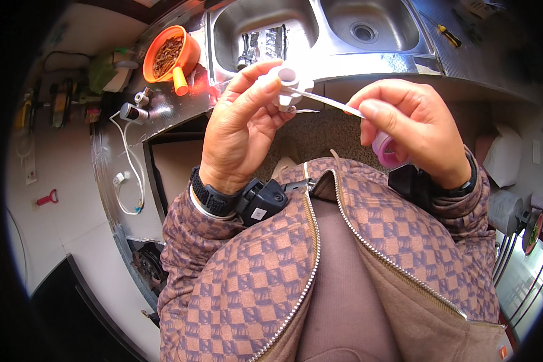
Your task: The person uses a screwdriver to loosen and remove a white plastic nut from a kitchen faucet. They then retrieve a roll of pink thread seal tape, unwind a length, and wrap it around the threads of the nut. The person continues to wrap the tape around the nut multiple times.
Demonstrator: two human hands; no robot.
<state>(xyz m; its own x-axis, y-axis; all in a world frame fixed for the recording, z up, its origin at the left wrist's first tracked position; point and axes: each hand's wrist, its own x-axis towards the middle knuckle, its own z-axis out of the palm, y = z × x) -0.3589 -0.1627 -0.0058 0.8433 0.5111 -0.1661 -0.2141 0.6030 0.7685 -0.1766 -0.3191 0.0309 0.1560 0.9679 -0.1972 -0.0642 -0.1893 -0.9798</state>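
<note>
My left hand [241,120] is closed on a white plastic fitting [294,93] with a round opening at its top, held above the sink's front edge. A thin white tape [321,99] stretches from the fitting to my right hand [413,127]. My right thumb and index finger pinch that tape, and the other fingers curl by a translucent pink-purple ring-shaped spool [385,148], which is partly hidden by the hand.
A steel double-bowl sink [371,54] holds silvery items [262,48] in its left bowl. An orange handled bowl [193,51] of brown pieces, a cylindrical device [134,113] and white cables [125,169] are at left. A yellow-handled tool [449,36] lies at upper right.
</note>
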